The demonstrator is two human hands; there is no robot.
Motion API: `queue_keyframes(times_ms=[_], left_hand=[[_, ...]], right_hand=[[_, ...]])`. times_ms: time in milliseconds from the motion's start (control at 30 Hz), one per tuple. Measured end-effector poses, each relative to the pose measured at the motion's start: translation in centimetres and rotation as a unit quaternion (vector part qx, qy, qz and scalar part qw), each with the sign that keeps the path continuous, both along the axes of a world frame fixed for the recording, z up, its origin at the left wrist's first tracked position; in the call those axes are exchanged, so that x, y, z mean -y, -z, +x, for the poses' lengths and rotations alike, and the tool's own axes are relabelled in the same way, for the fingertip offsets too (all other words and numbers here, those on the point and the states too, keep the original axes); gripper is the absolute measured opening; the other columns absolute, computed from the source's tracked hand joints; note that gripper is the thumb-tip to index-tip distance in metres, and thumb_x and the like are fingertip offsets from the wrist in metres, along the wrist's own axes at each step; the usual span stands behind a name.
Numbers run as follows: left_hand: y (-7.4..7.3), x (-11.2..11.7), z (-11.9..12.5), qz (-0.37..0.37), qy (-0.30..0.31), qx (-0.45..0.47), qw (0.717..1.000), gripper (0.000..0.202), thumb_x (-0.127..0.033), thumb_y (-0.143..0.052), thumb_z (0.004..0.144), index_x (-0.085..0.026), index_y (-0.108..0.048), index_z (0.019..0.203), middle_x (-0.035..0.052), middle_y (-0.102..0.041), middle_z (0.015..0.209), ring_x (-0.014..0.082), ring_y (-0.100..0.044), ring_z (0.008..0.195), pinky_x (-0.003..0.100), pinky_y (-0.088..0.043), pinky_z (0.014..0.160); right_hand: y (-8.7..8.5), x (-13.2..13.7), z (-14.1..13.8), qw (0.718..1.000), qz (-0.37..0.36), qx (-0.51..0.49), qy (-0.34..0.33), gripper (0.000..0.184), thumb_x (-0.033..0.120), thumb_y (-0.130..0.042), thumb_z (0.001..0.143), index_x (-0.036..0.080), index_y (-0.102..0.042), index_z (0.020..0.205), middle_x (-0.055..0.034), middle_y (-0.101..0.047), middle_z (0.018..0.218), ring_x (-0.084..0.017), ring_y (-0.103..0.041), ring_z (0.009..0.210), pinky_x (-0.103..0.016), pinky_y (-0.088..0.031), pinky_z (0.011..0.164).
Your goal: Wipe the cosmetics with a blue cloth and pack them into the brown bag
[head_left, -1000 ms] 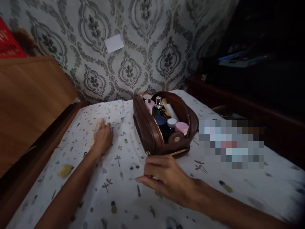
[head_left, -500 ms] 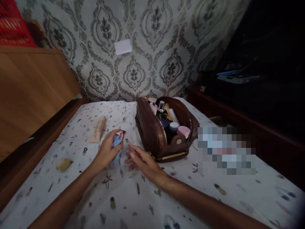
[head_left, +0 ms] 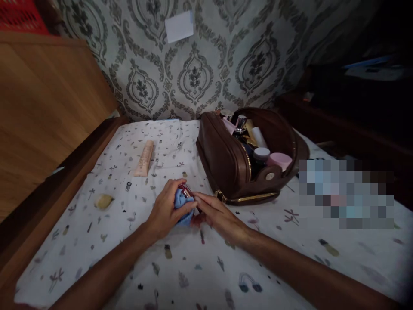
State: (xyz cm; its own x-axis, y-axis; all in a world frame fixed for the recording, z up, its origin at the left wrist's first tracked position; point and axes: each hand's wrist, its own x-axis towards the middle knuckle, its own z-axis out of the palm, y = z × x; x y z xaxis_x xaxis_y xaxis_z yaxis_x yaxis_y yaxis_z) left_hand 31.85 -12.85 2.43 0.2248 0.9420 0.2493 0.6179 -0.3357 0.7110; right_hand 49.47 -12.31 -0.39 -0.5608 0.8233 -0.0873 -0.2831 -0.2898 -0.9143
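My left hand [head_left: 165, 207] is closed around a crumpled blue cloth [head_left: 182, 201] and a slim clear-and-red tube [head_left: 186, 190] that looks like lip gloss. My right hand [head_left: 221, 218] pinches the dark lower end of that tube, its fingertips close against the cloth. Just beyond my right hand stands a brown cosmetic bag [head_left: 222, 157], its top unzipped, with bottles and jars inside. A white-lidded jar [head_left: 261, 153] and a pink jar [head_left: 280, 161] show at its opening. Left of my hands lies a beige squeeze tube [head_left: 145, 159].
A small yellowish object [head_left: 103, 201] rests on the patterned sheet [head_left: 112, 241] at left. A wooden panel [head_left: 54, 90] borders the left side, and a patterned wall [head_left: 213, 69] rises behind. Blurred-out items [head_left: 346, 193] lie at right.
My right hand has come in to meet the left and now grips the tube, where before it was apart with spread fingers. The view has shifted, so the bag appears farther right.
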Motion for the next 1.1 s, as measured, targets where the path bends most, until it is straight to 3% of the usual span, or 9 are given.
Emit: queue_keyframes(times_ms=[133,300,433,533,633,733,867,1000,1100], left_hand=[[-0.5,0.0,-0.4,0.023,-0.009,0.032,0.999,0.025,-0.042,-0.054,0.096,-0.019,-0.062,0.1,0.002,-0.065,0.089,0.0174,-0.061,0.081,0.029,-0.047,0.078],[-0.5,-0.4,-0.8,-0.081,-0.032,0.146,0.986,0.045,-0.055,-0.046,0.097,-0.017,-0.064,0.08,-0.0013,-0.06,0.066,0.0141,-0.054,0.062,0.025,-0.043,0.062],[-0.2,-0.6,-1.2,-0.165,-0.045,0.232,0.958,0.053,-0.065,-0.049,0.092,-0.016,-0.067,0.086,-0.0009,-0.06,0.066,0.014,-0.053,0.059,0.025,-0.043,0.057],[-0.4,-0.4,-1.4,-0.142,0.0,0.201,0.969,0.049,-0.059,-0.059,0.088,-0.017,-0.066,0.112,-0.0005,-0.064,0.077,0.0155,-0.057,0.067,0.025,-0.047,0.064],[-0.7,-0.1,-1.3,-0.121,0.033,0.132,0.983,0.071,-0.048,-0.078,0.074,-0.02,-0.054,0.135,0.0038,-0.067,0.101,0.02,-0.062,0.083,0.028,-0.049,0.074],[-0.8,0.0,-1.1,-0.091,0.017,0.09,0.992,0.057,-0.043,-0.076,0.078,-0.02,-0.06,0.127,0.0058,-0.067,0.107,0.0219,-0.062,0.093,0.029,-0.048,0.082],[-0.6,-0.3,-1.2,-0.05,0.006,0.095,0.994,0.027,-0.042,-0.058,0.092,-0.018,-0.066,0.103,0.0015,-0.068,0.087,0.0172,-0.061,0.079,0.027,-0.046,0.076],[-0.3,-0.7,-1.5,-0.056,0.003,0.125,0.991,0.038,-0.044,-0.045,0.098,-0.017,-0.066,0.082,-0.0012,-0.058,0.068,0.0144,-0.053,0.065,0.025,-0.044,0.066],[-0.2,-0.9,-1.7,-0.095,0.015,0.163,0.982,0.038,-0.048,-0.048,0.096,-0.016,-0.069,0.095,0.0002,-0.063,0.078,0.0152,-0.057,0.07,0.025,-0.046,0.068]], right_hand=[[-0.6,0.3,0.3,0.997,0.039,0.047,-0.039,0.056,0.066,-0.06,0.088,0.015,-0.061,0.112,-0.0006,-0.062,0.077,-0.012,-0.061,0.059,-0.023,-0.047,0.049],[-1.1,0.6,0.4,0.996,0.03,0.052,-0.071,0.051,0.057,-0.074,0.081,0.019,-0.051,0.106,0.0026,-0.062,0.081,-0.011,-0.065,0.06,-0.017,-0.044,0.043],[-1.2,0.6,0.3,0.996,-0.002,0.027,-0.091,0.047,0.053,-0.075,0.081,0.017,-0.055,0.102,0.0017,-0.063,0.079,-0.013,-0.068,0.065,-0.019,-0.047,0.046],[-1.0,0.5,0.1,0.997,-0.038,-0.034,-0.051,0.046,0.051,-0.077,0.081,0.016,-0.058,0.105,0.0002,-0.066,0.082,-0.013,-0.07,0.07,-0.021,-0.053,0.058],[-0.6,0.4,0.0,0.994,-0.069,-0.084,-0.015,0.048,0.049,-0.082,0.076,0.017,-0.061,0.105,-0.0003,-0.068,0.087,-0.013,-0.071,0.073,-0.024,-0.056,0.064],[-0.4,0.4,0.1,0.994,-0.074,-0.076,-0.031,0.048,0.052,-0.08,0.077,0.016,-0.064,0.104,-0.0022,-0.069,0.085,-0.015,-0.071,0.073,-0.023,-0.054,0.058],[-0.7,0.6,0.3,0.996,-0.045,-0.009,-0.077,0.049,0.051,-0.08,0.078,0.013,-0.065,0.106,-0.0038,-0.071,0.082,-0.014,-0.068,0.067,-0.022,-0.05,0.052],[-1.1,0.9,0.4,0.993,-0.042,0.022,-0.108,0.053,0.044,-0.082,0.076,0.012,-0.065,0.114,-0.0038,-0.071,0.08,-0.011,-0.065,0.065,-0.02,-0.047,0.05],[-0.9,0.8,0.4,0.994,-0.058,-0.035,-0.087,0.06,0.04,-0.084,0.076,0.015,-0.059,0.124,-0.0034,-0.07,0.089,-0.016,-0.073,0.079,-0.021,-0.051,0.057]])
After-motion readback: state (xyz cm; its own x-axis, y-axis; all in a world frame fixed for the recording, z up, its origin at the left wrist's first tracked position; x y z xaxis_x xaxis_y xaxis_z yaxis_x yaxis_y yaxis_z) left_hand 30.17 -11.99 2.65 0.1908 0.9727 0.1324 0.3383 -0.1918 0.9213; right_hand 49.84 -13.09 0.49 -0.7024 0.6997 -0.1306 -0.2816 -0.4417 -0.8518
